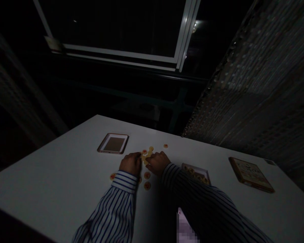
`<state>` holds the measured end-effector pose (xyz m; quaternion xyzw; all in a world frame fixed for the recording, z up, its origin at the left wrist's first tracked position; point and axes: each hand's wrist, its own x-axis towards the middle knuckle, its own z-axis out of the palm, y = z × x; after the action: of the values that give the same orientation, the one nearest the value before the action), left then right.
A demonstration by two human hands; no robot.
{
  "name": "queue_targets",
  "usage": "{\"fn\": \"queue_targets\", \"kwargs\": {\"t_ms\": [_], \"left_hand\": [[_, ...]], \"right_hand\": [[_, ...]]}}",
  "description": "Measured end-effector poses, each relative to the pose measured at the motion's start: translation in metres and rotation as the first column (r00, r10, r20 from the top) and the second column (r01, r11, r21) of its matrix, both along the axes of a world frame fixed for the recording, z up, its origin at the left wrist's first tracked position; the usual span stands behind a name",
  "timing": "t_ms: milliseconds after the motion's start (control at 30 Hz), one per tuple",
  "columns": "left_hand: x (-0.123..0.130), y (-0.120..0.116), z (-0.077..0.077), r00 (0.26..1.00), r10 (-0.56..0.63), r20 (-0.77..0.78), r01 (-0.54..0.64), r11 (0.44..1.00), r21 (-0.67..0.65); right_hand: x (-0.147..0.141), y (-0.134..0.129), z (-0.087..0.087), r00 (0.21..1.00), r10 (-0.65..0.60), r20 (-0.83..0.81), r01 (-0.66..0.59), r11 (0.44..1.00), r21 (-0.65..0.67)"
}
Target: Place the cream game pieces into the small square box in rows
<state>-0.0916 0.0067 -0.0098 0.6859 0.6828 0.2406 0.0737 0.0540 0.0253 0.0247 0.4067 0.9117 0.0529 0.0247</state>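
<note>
A small cluster of round, pale xiangqi pieces (pixel 150 153) lies on the white table, between my two hands. My left hand (pixel 131 163) rests at the cluster's left side with its fingers curled and pressed together; what is under them is hidden. From the right, my right hand (pixel 158 162) reaches in, fingers bent and closed on pieces at the edge of the cluster. Nearer to me lie pieces with red characters, one xiangqi piece (pixel 147 185) below another (pixel 147 175). One more piece (pixel 112 176) sits beside my left cuff, and a lone piece (pixel 165 146) lies farther back.
An open shallow box lid (pixel 114 143) lies at the left. A tray with several pieces (pixel 197 173) is partly behind my right sleeve. A patterned flat box (pixel 250 173) sits at the right. A bead curtain (pixel 243 94) hangs by the table's right back edge. The room is dark.
</note>
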Motion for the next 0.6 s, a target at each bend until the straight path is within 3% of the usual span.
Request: {"fn": "queue_targets", "kwargs": {"t_ms": [333, 500, 600], "left_hand": [[-0.001, -0.002, -0.003, 0.998, -0.018, 0.062, 0.014, 0.999, 0.050], [-0.001, -0.003, -0.002, 0.996, -0.027, 0.083, 0.022, 0.997, 0.070], [0.000, -0.003, 0.000, 0.992, -0.050, 0.118, 0.038, 0.994, 0.101]], "right_hand": [[-0.009, -0.002, -0.009, 1.000, -0.002, 0.015, 0.001, 0.999, 0.051], [-0.009, -0.004, -0.005, 0.999, -0.017, 0.030, 0.017, 1.000, 0.012], [-0.003, -0.002, 0.002, 0.998, -0.056, -0.041, 0.053, 0.997, -0.062]]}}
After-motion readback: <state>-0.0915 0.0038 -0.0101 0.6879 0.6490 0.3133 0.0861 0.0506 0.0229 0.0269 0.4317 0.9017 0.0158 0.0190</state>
